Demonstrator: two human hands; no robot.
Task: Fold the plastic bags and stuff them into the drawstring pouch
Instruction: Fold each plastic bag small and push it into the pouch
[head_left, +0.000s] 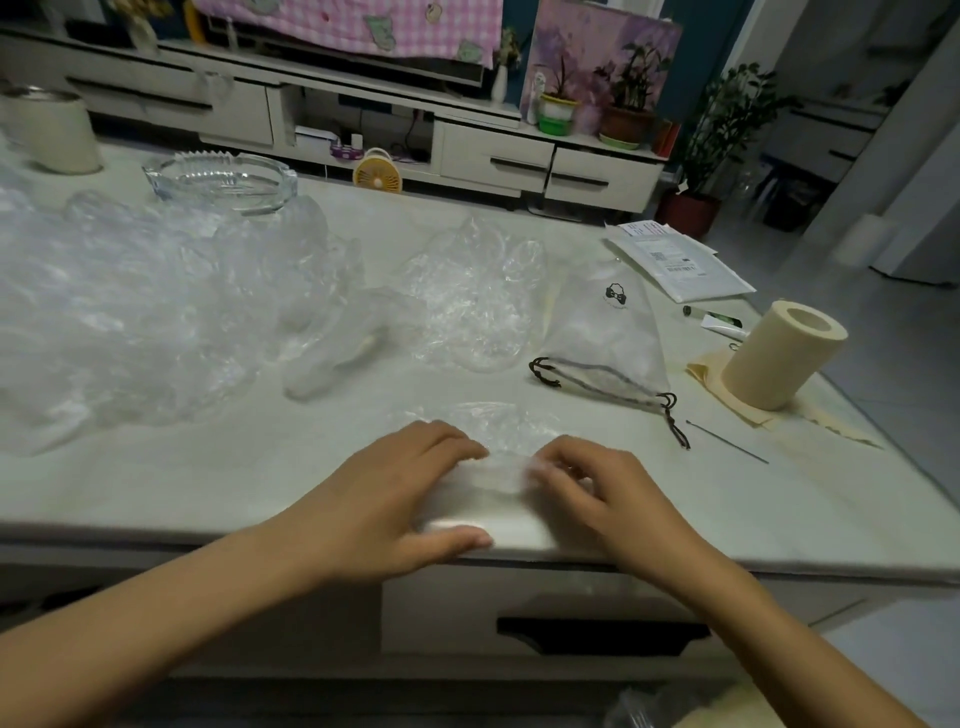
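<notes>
- Two hands, the left hand (410, 488) and the right hand (587, 483), pinch a plastic bag (498, 478) at lower centre, on the pale table (208, 483) by its front edge.
- The drawstring pouch (608, 332) lies flat, centre right.
- A white cabinet (493, 150) spans the top.

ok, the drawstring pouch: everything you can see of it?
The translucent white drawstring pouch lies flat on the pale tabletop, mouth towards the person. It has a black bow logo near its closed end, grey hem channel at the mouth, dark brown cords looped out both sides. Looks thin, partly filled.
</notes>
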